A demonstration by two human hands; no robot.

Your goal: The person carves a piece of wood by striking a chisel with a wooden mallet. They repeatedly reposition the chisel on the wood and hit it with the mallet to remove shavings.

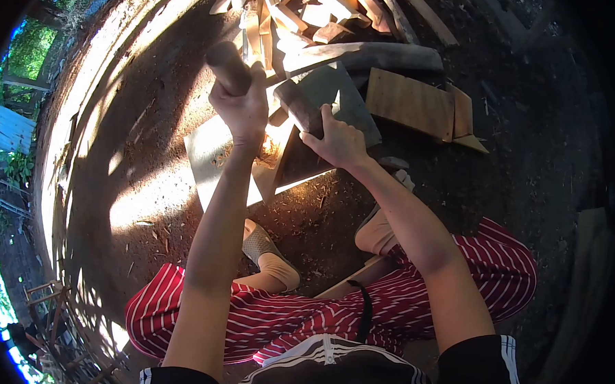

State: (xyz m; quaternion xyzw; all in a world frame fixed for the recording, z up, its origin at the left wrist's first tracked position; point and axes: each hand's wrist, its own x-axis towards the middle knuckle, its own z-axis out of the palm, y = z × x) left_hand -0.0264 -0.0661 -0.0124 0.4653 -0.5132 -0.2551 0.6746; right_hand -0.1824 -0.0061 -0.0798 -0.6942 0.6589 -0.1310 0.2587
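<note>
Both hands are raised in front of me over wooden boards. My left hand (242, 112) is closed round a thick round wooden piece (226, 64), whose blunt end points up and away; its lower part is hidden. Beside it, my right hand (338, 141) grips a dark wooden block (298, 107), tilted, with the thumb raised along its side. Below the hands lies a pale sunlit board (206, 152) with curled wood shavings (269, 151) on it. Next to that is a flat grey panel (348, 94), partly behind my right hand.
A pile of split wood (327, 16) lies at the far side, with a curved log (377, 55) before it. A brown wooden box or board (410, 104) rests to the right. My feet (262, 252) are on dirt ground strewn with chips.
</note>
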